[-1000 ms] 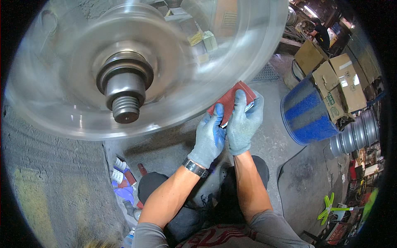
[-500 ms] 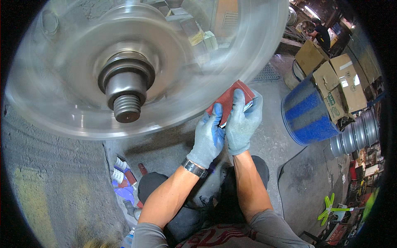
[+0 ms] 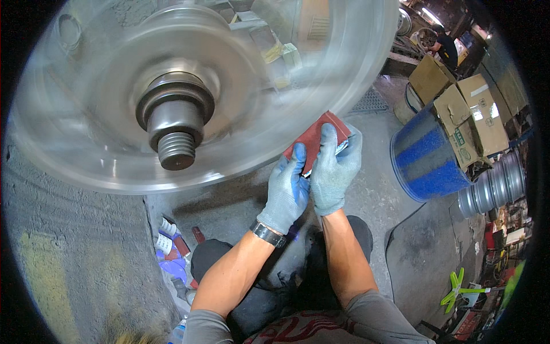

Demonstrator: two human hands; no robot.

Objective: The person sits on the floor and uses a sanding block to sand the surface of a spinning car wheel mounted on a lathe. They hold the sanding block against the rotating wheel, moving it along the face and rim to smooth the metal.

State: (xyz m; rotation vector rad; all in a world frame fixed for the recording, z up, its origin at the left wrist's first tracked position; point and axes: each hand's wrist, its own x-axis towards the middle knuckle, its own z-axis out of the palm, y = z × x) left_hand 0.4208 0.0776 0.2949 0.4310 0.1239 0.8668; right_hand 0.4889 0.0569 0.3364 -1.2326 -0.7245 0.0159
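Note:
Both of my hands wear grey-blue knitted gloves and grip a folded sheet of red-brown sandpaper (image 3: 310, 140). My left hand (image 3: 286, 192) pinches its lower left part with the thumb on top. My right hand (image 3: 337, 172) clasps the right part, thumb laid along the face and fingers underneath. The sheet lies against or just beside the lower right rim of a large spinning wheel (image 3: 252, 163); I cannot tell whether they touch. Motion blur makes the wheel look see-through. From its centre a steel spindle (image 3: 175, 117) with a threaded end sticks out.
A blue drum (image 3: 427, 163) with open cardboard boxes (image 3: 472, 112) on top stands at right, beside stacked metal rims (image 3: 495, 183). Sandpaper rolls and purple discs (image 3: 173, 266) lie near my left knee. A bright green star-shaped handle (image 3: 455, 291) is at lower right. Another person (image 3: 446, 47) works far back.
My hands and the sandpaper have shifted very slightly to the left along the rim. The wheel is blurred by spinning in both frames.

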